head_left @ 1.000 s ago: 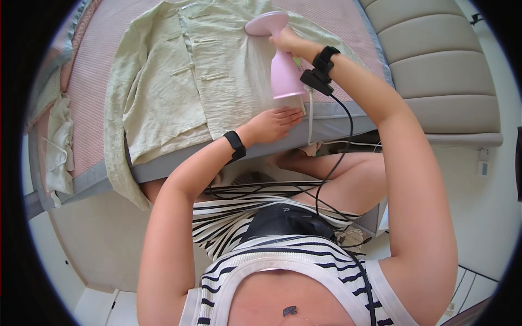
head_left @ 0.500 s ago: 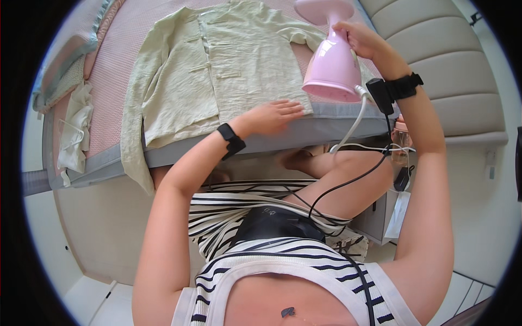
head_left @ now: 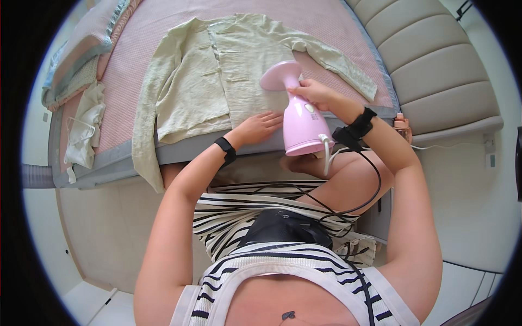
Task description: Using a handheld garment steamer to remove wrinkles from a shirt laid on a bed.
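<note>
A pale green long-sleeved shirt point(head_left: 201, 87) lies spread on the bed, its left sleeve hanging over the near edge. My right hand point(head_left: 318, 93) is wrapped round the narrow neck of a pink garment steamer point(head_left: 302, 122). The steamer's wide head is over the lower right part of the shirt; whether it touches the cloth I cannot tell. Its body tilts toward me, and a white cord leaves its base. Close beside it, my left hand point(head_left: 260, 127) lies flat on the shirt's bottom hem, fingers stretched out.
The bed point(head_left: 117, 117) has a pink quilted cover with grey edging. On its left lie a white cloth point(head_left: 87, 130) and folded bedding point(head_left: 87, 46). A padded headboard point(head_left: 435, 65) stands at the right, with a bottle point(head_left: 402, 126) below it. A black cable point(head_left: 375, 190) loops over my leg.
My right hand has brought the steamer down and left, from above the right sleeve to the shirt's lower right part. The left hand stays at the hem, slightly further left.
</note>
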A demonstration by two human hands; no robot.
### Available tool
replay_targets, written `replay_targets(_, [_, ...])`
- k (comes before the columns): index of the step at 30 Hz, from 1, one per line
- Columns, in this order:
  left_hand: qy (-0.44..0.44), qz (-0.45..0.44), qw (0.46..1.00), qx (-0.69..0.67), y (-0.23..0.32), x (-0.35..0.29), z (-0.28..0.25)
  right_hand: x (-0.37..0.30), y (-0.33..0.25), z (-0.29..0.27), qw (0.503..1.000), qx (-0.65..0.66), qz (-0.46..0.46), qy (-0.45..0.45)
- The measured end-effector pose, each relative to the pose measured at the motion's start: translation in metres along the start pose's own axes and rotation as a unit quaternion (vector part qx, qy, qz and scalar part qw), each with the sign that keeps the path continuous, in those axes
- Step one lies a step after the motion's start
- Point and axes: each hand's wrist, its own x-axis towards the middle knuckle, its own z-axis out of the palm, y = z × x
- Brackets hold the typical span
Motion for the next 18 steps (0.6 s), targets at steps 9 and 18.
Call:
replay_targets(9, [0.031, 0.012, 0.997, -0.064, 0.000, -0.006, 0.005, 0.051, 0.010, 0.018, 0.997, -0.034, -0.053, 0.042])
replay_targets(18, [0.006, 0.004, 0.997, -0.083, -0.002, -0.009, 0.002, 0.086, -0.003, 0.019, 0.991, -0.080, -0.059, 0.091])
